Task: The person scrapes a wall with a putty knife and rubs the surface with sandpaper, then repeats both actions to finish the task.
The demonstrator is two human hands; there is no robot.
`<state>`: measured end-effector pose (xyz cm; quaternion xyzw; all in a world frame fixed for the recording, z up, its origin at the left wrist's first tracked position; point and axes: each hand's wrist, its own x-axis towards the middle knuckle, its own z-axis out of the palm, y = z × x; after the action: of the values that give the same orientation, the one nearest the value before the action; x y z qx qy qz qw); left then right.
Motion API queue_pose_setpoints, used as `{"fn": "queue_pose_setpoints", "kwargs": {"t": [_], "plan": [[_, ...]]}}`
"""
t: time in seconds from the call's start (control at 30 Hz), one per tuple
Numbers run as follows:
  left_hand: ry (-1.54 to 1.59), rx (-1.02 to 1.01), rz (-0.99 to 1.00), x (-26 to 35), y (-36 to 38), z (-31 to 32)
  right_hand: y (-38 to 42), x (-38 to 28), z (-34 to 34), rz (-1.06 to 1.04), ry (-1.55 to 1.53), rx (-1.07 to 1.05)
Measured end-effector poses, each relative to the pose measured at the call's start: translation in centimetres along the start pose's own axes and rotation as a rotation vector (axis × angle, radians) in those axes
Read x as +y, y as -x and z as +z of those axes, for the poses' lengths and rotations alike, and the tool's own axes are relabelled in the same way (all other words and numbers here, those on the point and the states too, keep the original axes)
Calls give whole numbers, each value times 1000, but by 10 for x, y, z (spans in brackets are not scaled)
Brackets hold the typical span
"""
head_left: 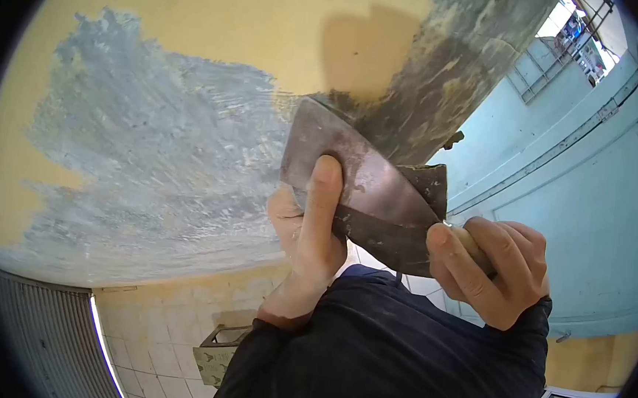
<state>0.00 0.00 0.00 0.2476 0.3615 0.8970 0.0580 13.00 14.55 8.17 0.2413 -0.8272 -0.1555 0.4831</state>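
Observation:
A putty knife with a broad metal blade (368, 176) is held up close to the wall in both hands. My right hand (488, 266) wraps round its pale handle (465, 241), index finger reaching toward the blade. My left hand (313, 228) grips the blade, its thumb flat on the near face and the other fingers mostly hidden behind. Behind the blade shows a dark curved piece (386, 244) with pale specks, and I cannot tell what it is. The yellow wall (221, 15) carries a large patch of smeared grey putty (168, 133) left of the blade.
More grey coating covers the wall's corner edge (485, 44) at upper right. Beyond it stands a light blue door (592, 203). White tiles (153, 343) and a grey corrugated shutter (50, 335) lie at lower left, near a small patterned box (213, 365).

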Motion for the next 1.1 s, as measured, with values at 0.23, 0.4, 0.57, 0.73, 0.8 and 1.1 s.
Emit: {"fn": "queue_pose_setpoints", "kwargs": {"t": [0.23,0.4,0.57,0.73,0.8,1.1], "plan": [[104,8,-7,-5,-3,1,5,7,8,-47,-35,17],[158,56,19,3,-3,6,0,7,3,-65,-94,-16],[37,41,27,-2,-2,3,3,7,7,-48,-72,4],[110,103,-41,4,2,8,6,7,5,-37,-124,25],[65,93,7,-4,1,8,4,7,4,-43,-115,-11],[99,62,26,-6,2,5,6,7,4,-43,-134,11]]}}
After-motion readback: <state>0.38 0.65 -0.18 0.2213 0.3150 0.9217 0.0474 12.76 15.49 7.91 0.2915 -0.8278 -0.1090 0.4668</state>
